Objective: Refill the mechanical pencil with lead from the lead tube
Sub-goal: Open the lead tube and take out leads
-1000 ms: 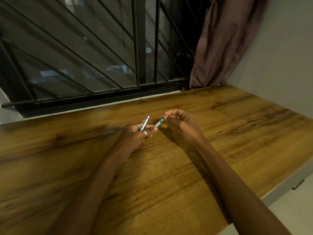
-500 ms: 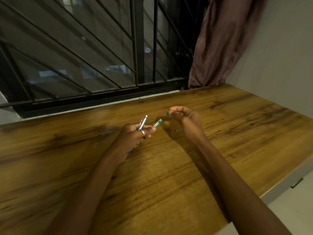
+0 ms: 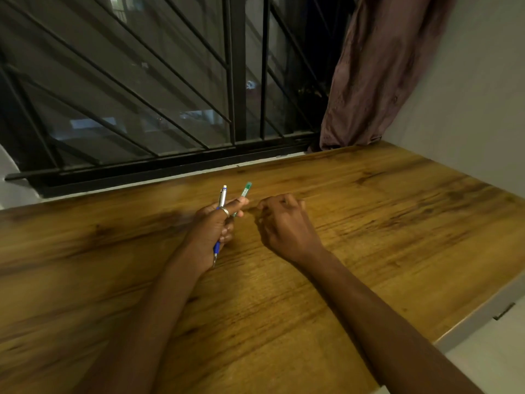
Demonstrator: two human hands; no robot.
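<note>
My left hand (image 3: pixel 211 231) holds two things at once. The mechanical pencil (image 3: pixel 222 198), silver above with a blue grip, stands nearly upright through the fist with its tip down near the table. The slim green lead tube (image 3: pixel 245 189) is pinched between thumb and forefinger and points up and away. My right hand (image 3: pixel 284 226) rests on the wooden table (image 3: pixel 383 223) just right of the tube. Its fingers are curled and its fingertips pinched together, and what they pinch is hidden.
A barred window (image 3: pixel 235 81) runs along the table's far edge. A brown curtain (image 3: pixel 377 72) hangs at the back right beside a grey wall (image 3: pixel 468 109). The table's right edge (image 3: pixel 477 317) drops off to a pale floor.
The tube passed fully into my left hand and now points upward. My right hand pulled away with a small green piece at its fingertips, then sank to the table with its fingers closed.
</note>
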